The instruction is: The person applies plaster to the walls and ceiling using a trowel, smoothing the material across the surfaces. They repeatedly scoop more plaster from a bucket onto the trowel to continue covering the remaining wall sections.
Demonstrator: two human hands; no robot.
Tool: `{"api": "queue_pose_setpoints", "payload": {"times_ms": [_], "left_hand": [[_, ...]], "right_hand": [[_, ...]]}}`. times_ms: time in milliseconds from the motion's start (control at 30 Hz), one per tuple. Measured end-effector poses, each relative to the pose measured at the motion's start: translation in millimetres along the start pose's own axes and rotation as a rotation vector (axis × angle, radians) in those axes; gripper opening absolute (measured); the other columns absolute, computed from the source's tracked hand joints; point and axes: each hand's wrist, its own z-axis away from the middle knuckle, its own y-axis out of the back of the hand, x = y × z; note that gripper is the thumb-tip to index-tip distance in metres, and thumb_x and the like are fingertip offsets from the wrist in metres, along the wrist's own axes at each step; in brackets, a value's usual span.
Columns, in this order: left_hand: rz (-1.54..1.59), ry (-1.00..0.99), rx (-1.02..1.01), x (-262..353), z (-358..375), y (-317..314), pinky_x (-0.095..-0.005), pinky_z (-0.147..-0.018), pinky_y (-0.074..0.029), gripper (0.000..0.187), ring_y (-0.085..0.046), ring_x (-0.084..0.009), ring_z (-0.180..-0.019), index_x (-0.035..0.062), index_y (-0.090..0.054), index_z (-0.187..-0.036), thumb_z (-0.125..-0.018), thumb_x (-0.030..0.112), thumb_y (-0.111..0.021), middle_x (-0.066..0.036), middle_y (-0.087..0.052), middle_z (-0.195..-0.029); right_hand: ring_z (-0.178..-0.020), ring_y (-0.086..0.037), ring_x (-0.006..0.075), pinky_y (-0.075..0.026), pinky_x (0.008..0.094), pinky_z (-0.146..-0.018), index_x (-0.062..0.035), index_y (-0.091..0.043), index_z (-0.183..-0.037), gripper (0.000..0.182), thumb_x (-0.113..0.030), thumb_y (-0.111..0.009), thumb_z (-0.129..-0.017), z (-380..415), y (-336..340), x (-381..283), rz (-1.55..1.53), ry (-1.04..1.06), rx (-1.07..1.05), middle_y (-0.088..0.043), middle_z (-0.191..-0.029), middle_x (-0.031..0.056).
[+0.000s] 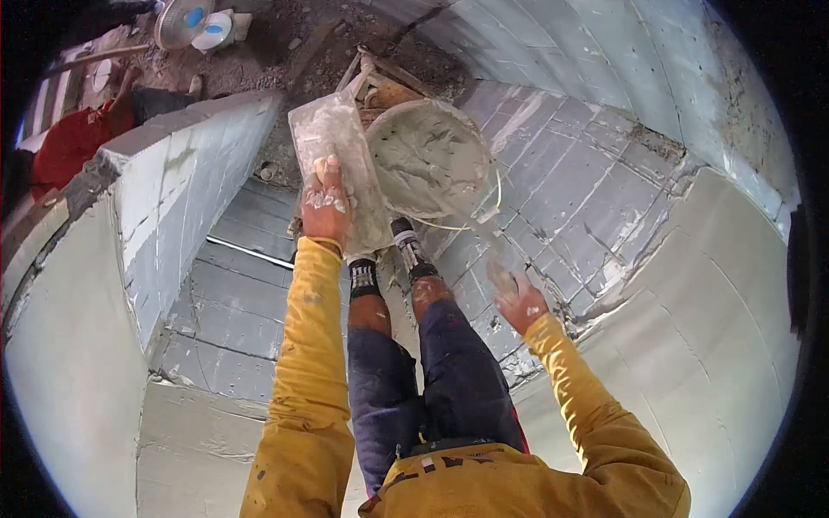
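Observation:
My left hand (326, 207) is closed on a plastering float (363, 198), a long rectangular board smeared with grey plaster. Its far end overlaps the left rim of a round bucket (427, 151) full of wet grey plaster. On the right, my right hand (521, 306) grips a small trowel (496, 246), smeared by motion, whose plaster-coated blade points toward the bucket's near right edge. A thin wire handle (498, 194) hangs along that side of the bucket. Dried plaster spots my left hand.
Walls of grey blocks (570, 190) surround me, partly coated with smooth plaster (691, 319). A wooden stand (371, 69) shows behind the bucket. Beyond the low wall (194, 173), a person in a red top (73, 151) is at the left, near a fan (181, 22).

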Motion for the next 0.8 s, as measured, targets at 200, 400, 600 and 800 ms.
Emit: {"api": "queue_pose_setpoints", "payload": {"times_ms": [200,400,600,800], "left_hand": [[-0.078,0.018,-0.227,27.9,-25.8,-1.8,-0.0463,-0.081,-0.047,0.053,-0.058,-0.0433,-0.093,0.0027,-0.04,-0.133,-0.083,0.006,-0.055,-0.028,-0.057,-0.108],[-0.116,-0.076,-0.332,42.8,-23.2,-9.8,-0.0445,-0.081,-0.048,0.059,-0.059,-0.0409,-0.09,0.0007,-0.041,-0.133,-0.078,0.01,-0.059,-0.027,-0.058,-0.109],[0.289,0.028,-0.348,46.9,-2.8,-5.6,-0.0441,-0.074,-0.047,0.056,-0.058,-0.0365,-0.079,0.0016,-0.043,-0.132,-0.078,0.011,-0.058,-0.02,-0.059,-0.097],[-0.208,-0.477,-0.375,43.2,27.7,21.7,-0.0437,-0.073,-0.046,0.057,-0.057,-0.0342,-0.086,-0.0033,-0.042,-0.131,-0.077,0.009,-0.057,-0.019,-0.057,-0.106]], "right_hand": [[-0.084,-0.063,0.0388,-0.05,0.0448,-0.073,-0.0092,-0.052,-0.106,0.036,-0.028,-0.065,-0.078,9.2,13.2,-4.9,0.069,0.047,-0.001,-0.064,-0.093,0.0156],[-0.087,-0.061,0.0351,-0.05,0.0428,-0.075,-0.0098,-0.052,-0.105,0.032,-0.02,-0.062,-0.076,-16.0,5.5,11.7,0.126,0.275,-0.041,-0.061,-0.091,0.014],[-0.095,-0.059,0.0347,-0.048,0.0448,-0.083,-0.0113,-0.05,-0.109,0.034,-0.018,-0.06,-0.077,-43.8,-8.0,26.6,0.247,0.397,-0.073,-0.061,-0.097,0.0135],[-0.103,-0.057,0.0344,-0.047,0.0484,-0.085,-0.014,-0.049,-0.106,0.028,-0.015,-0.056,-0.079,-81.0,0.6,17.5,0.169,0.259,-0.14,-0.06,-0.105,0.0115]]}}
